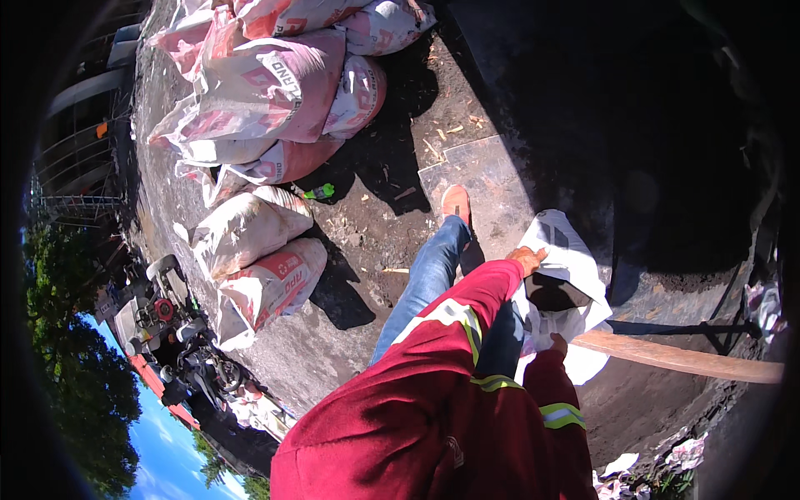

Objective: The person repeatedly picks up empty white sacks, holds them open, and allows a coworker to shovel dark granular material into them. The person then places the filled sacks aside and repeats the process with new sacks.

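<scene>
A white woven sack (pixel 550 237) stands in front of my legs with its mouth open, and dark loose material (pixel 553 294) shows inside it. My left hand (pixel 528 259) grips the sack's rim on the left side. On the near side, my right hand (pixel 558 345) is closed on the edge of the same sack, its fingers partly hidden by the plastic weave. A wooden plank (pixel 675 357) runs from beside the right hand out to the right.
Filled cement sacks (pixel 269 87) are piled at upper left, with two more sacks (pixel 250 231) below them. A green plastic bottle (pixel 320 191) lies beside the pile. A flat sheet (pixel 481 169) covers ground by my shoe (pixel 456 201). Parked vehicles (pixel 169 312) stand at far left.
</scene>
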Demonstrator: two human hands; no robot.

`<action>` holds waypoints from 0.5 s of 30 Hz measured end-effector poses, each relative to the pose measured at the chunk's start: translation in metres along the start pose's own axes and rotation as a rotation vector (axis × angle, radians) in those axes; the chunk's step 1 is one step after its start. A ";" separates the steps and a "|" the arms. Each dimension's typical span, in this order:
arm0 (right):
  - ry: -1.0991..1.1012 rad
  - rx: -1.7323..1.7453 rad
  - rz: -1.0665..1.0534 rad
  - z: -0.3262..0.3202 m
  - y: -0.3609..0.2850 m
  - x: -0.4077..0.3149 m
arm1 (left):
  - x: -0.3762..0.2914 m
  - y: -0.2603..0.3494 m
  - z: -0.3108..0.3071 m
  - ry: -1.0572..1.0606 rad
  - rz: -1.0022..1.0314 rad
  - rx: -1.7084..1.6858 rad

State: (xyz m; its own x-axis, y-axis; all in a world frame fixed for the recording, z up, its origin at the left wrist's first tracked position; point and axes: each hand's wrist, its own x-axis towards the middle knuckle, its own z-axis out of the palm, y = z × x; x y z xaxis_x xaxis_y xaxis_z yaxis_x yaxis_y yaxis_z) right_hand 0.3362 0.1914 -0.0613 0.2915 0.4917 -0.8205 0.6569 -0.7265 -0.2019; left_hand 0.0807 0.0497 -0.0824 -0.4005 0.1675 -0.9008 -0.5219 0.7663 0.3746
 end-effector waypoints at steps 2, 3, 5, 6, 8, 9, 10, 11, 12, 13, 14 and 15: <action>-0.001 -0.030 -0.038 0.001 -0.016 -0.022 | 0.000 0.013 -0.020 -0.132 0.079 -0.129; -0.007 -0.040 -0.054 0.000 -0.025 -0.036 | 0.000 0.018 -0.032 -0.137 0.133 -0.181; -0.045 -0.045 -0.084 0.001 -0.042 -0.070 | -0.002 0.018 -0.063 -0.086 0.092 -0.180; -0.073 -0.053 -0.113 0.004 -0.050 -0.089 | -0.006 0.010 -0.083 -0.080 0.107 -0.235; -0.159 -0.102 -0.210 0.013 -0.058 -0.136 | -0.027 -0.020 -0.127 0.090 0.005 -0.280; -0.214 -0.133 -0.274 0.021 -0.061 -0.162 | -0.050 -0.040 -0.148 0.171 0.022 -0.319; -0.291 -0.176 -0.341 0.029 -0.061 -0.189 | -0.079 -0.059 -0.166 0.292 -0.067 -0.415; -0.281 -0.025 -0.245 0.043 -0.063 -0.212 | -0.109 -0.076 -0.186 0.325 -0.132 -0.502; -0.423 0.013 -0.190 0.055 -0.068 -0.235 | -0.139 -0.093 -0.211 0.315 -0.186 -0.520; -0.455 -0.085 -0.254 0.066 -0.068 -0.258 | -0.176 -0.108 -0.229 0.422 -0.185 -0.608; -0.525 -0.146 -0.330 0.077 -0.070 -0.279 | -0.213 -0.119 -0.245 0.502 -0.283 -0.742; -0.590 -0.233 -0.312 0.087 -0.070 -0.299 | -0.251 -0.127 -0.259 0.667 -0.300 -0.820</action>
State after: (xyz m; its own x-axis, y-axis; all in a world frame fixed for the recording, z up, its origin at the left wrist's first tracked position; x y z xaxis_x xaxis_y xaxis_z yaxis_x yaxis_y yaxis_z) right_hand 0.1426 0.0539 0.1521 -0.3172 0.2697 -0.9092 0.7993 -0.4399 -0.4093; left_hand 0.0524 -0.2502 0.1526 -0.3714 -0.5153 -0.7724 -0.9094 0.0339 0.4146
